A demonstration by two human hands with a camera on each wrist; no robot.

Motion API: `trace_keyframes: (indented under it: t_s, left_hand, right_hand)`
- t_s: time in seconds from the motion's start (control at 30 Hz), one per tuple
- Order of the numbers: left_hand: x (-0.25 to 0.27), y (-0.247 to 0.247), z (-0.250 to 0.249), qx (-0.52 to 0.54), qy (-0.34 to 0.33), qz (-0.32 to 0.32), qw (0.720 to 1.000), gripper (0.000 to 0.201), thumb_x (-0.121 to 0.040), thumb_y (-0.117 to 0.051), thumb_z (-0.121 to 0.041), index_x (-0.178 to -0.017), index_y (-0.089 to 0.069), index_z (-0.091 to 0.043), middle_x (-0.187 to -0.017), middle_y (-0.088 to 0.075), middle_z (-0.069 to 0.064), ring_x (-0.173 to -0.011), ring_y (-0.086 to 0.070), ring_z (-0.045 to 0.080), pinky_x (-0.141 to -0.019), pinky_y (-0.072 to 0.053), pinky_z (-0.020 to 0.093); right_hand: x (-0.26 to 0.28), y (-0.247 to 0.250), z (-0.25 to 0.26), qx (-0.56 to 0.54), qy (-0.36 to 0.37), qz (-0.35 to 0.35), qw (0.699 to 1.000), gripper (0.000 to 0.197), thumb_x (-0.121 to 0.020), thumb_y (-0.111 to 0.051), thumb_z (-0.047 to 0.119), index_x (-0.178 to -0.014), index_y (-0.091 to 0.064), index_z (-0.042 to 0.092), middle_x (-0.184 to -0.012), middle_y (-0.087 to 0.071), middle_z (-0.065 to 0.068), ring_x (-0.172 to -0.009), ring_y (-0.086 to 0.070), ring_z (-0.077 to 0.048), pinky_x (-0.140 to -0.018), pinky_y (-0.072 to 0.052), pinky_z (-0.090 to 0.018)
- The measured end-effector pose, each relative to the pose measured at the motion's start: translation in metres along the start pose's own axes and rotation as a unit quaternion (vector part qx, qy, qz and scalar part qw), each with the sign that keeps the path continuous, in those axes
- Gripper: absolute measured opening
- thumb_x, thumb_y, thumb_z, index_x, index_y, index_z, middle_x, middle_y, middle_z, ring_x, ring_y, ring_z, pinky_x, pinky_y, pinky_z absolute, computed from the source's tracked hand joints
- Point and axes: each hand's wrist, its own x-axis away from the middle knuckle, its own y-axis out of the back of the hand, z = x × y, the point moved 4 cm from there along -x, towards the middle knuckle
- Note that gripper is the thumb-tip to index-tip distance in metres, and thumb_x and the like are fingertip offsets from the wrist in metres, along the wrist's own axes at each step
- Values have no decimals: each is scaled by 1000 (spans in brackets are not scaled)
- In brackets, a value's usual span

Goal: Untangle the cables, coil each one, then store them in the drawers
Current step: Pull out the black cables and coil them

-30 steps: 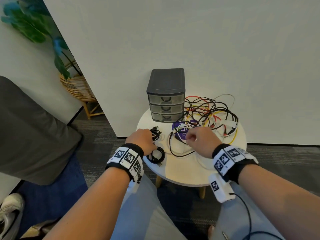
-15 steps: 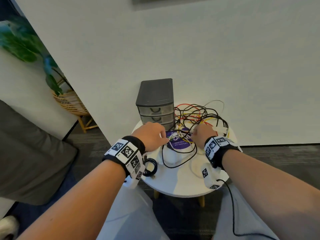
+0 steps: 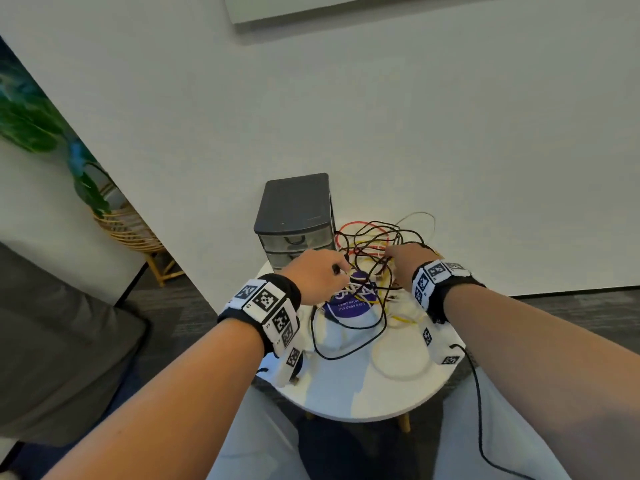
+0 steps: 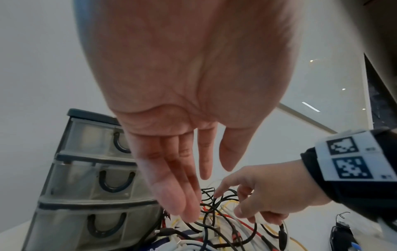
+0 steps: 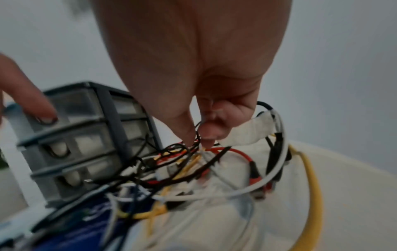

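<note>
A tangle of black, red, yellow and white cables (image 3: 374, 251) lies on the round white table (image 3: 360, 393), right of a grey three-drawer unit (image 3: 294, 209) with all drawers closed. My left hand (image 3: 337, 271) reaches into the tangle's left side; in the left wrist view its fingers (image 4: 171, 195) are straight and their tips touch the cables (image 4: 214, 220). My right hand (image 3: 391, 254) is over the tangle's middle. In the right wrist view the right hand (image 5: 200, 135) pinches thin black and white strands between thumb and forefinger, just above the cables (image 5: 193, 169).
A purple round sticker (image 3: 349, 301) lies under the cables. A loose black loop (image 3: 346, 344) and a white loop (image 3: 398, 358) trail toward the table's front. The wall stands right behind the table. A wicker plant stand (image 3: 128, 226) and grey cushion (image 3: 52, 341) are on the left.
Both hands have moved forward from the table's front into the tangle. The left hand has left the coiled black cable at the left edge. The right hand now pinches strands.
</note>
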Motion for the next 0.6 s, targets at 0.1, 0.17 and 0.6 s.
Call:
trace_keyframes:
  t_s: [0.1,0.17,0.6]
  left_hand:
    - [-3,8,-1,-20,-7,4,1000,28,-104,-53,-29,-128,-64,-19,-100,-61,-7,-92,-61,14,-73,-43,23]
    - [-5,13,-2,-28,-10,1,1000,28,-105,-51,-29,-128,-63,-19,-95,-60,-10,-91,-60,14,-75,-42,23]
    - [-29,56,-39,89,-96,-175,976,46,-96,-61,-52,-137,-54,-33,-139,-46,1,-131,-40,16,-104,-33,31]
  right_hand:
    - [-6,6,7,76,26,-16,997,21,-94,-50,2,-110,-58,12,-116,-62,-13,-90,-61,-31,-80,-51,-36]
    - [-7,13,10,76,28,-53,995,19,-97,-47,4,-108,-59,13,-111,-62,-12,-91,-61,-31,-76,-48,-37]
    - [51,154,28,-185,222,-360,887,10,-98,-61,27,-92,-66,22,-76,-40,15,-69,-40,-1,-63,-29,-22]
